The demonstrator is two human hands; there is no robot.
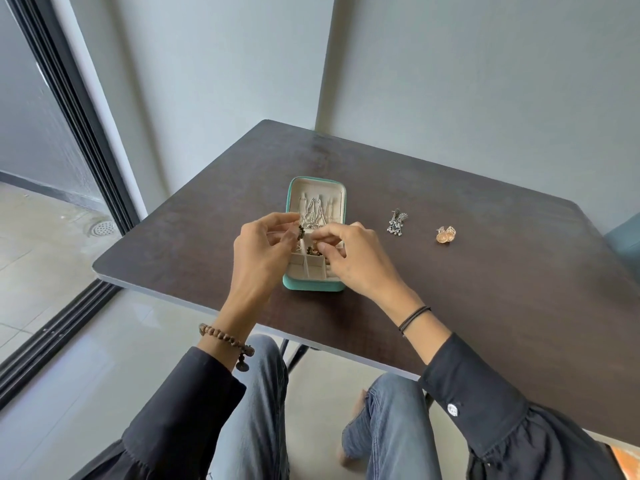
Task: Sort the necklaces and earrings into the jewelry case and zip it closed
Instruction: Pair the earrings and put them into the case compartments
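A teal jewelry case (313, 285) lies open on the dark table (450, 289), its cream lid up at the back with silver necklaces (313, 213) hanging inside. Both hands hover over the case's small compartments. My left hand (263, 247) pinches a small dark earring (300, 232) between thumb and fingertips. My right hand (353, 258) pinches another dark earring (313, 250) just above a compartment. On the table to the right of the case lie a pair of silver dangling earrings (397, 224) and a pair of round gold earrings (446, 234).
The table stands in a corner against a pale wall, with a dark sliding-door frame (79, 133) at the left. My knees in jeans (391, 427) are under the table's near edge. A teal object (627, 244) shows at the far right.
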